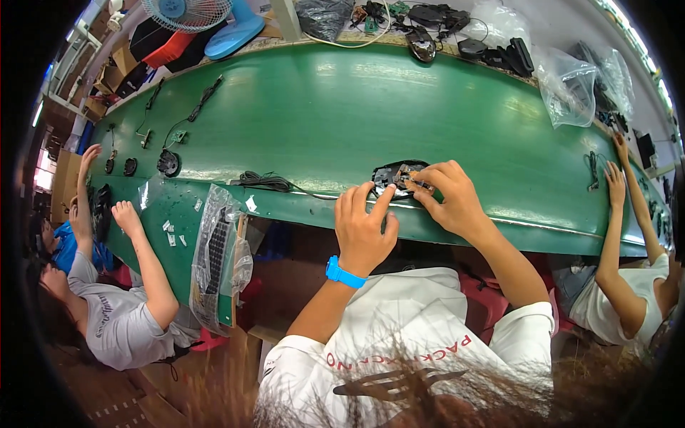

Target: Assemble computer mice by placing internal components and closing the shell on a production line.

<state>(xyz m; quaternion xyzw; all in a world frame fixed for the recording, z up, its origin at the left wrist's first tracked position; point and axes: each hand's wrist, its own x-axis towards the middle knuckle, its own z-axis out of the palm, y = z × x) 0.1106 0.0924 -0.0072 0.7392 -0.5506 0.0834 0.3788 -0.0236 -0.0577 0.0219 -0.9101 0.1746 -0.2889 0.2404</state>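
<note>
Black cable [264, 181] coiled at left, its run carried toward shell, join hidden by left hand [365, 228]. Left hand's fingers spread, thumb apart, nothing gripped; shell edge touched by fingertips. Now shell [385, 177]: black, rounded, opened, laid near front edge of green table [321, 107]. Over its right part, small orange-brown board [407, 177], pinched by right hand [457, 196], thumb and fingers nearly closed.

Containers: clear bag [205, 307] at left, black keyboard [216, 242] wrapped inside; dark bag [325, 18] behind table, contents unreadable; clear bag [567, 89] draped at right.
</note>
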